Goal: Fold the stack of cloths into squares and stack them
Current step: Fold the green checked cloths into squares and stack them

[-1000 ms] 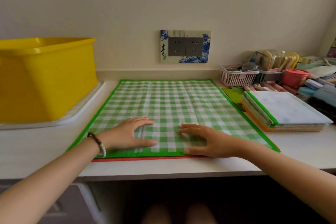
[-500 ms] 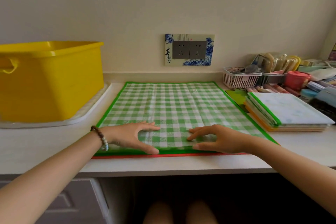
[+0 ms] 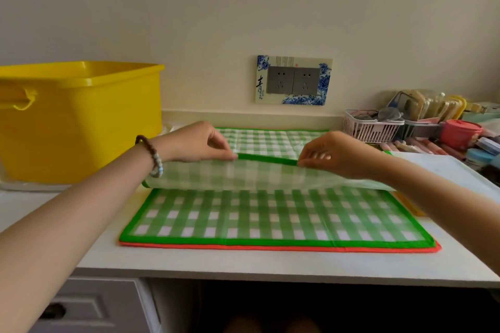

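The top green checked cloth point(image 3: 266, 176) is lifted by its near edge and folded away from me, its pale underside showing. My left hand point(image 3: 201, 143) pinches that green hem on the left. My right hand point(image 3: 334, 153) pinches the same hem on the right. Under it another green checked cloth point(image 3: 270, 219) lies flat on the white counter point(image 3: 243, 265), with a red-edged cloth point(image 3: 270, 247) peeking out beneath. A stack of folded cloths point(image 3: 443, 170) sits to the right, partly hidden by my right forearm.
A large yellow tub point(image 3: 81, 121) stands at the left on a white tray. White baskets point(image 3: 370, 127) with small items, a pink lidded pot point(image 3: 460, 131) and other clutter crowd the back right. A wall socket point(image 3: 293, 80) is above the cloths.
Both hands were flat on the top cloth near its front edge. Now they have pinched that edge and lifted it up and away toward the wall, uncovering the cloth below.
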### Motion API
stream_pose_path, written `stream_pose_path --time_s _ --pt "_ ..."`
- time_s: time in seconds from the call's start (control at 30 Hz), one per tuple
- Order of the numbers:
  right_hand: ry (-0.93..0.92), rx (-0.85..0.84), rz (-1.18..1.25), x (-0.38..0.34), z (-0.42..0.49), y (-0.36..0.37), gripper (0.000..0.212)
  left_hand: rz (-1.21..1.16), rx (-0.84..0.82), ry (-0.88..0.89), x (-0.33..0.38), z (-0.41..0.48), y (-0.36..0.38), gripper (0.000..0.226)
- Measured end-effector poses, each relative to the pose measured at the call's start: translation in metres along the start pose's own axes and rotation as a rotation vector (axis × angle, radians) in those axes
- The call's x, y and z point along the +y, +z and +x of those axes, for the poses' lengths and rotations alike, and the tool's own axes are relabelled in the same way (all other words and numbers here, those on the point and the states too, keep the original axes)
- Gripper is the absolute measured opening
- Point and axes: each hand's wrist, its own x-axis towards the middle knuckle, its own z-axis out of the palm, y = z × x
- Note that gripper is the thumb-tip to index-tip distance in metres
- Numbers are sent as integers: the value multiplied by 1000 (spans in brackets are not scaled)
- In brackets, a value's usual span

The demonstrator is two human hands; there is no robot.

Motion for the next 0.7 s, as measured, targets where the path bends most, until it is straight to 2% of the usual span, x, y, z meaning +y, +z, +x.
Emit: stream_pose_path --time_s 0.17,0.3,0.4,0.53,0.7 --pt "42 268 -199 11 40 -8 17 220 394 23 3 28 2 25" --pt "91 369 -215 30 74 13 22 355 520 128 -6 47 25 43" --pt "90 427 -223 47 92 32 22 382 464 147 -17 58 44 56" --pt "118 467 -196 68 115 58 19 365 273 82 -30 68 69 64" --pt "174 395 -166 88 135 84 18 341 52 -52 -47 81 92 72"
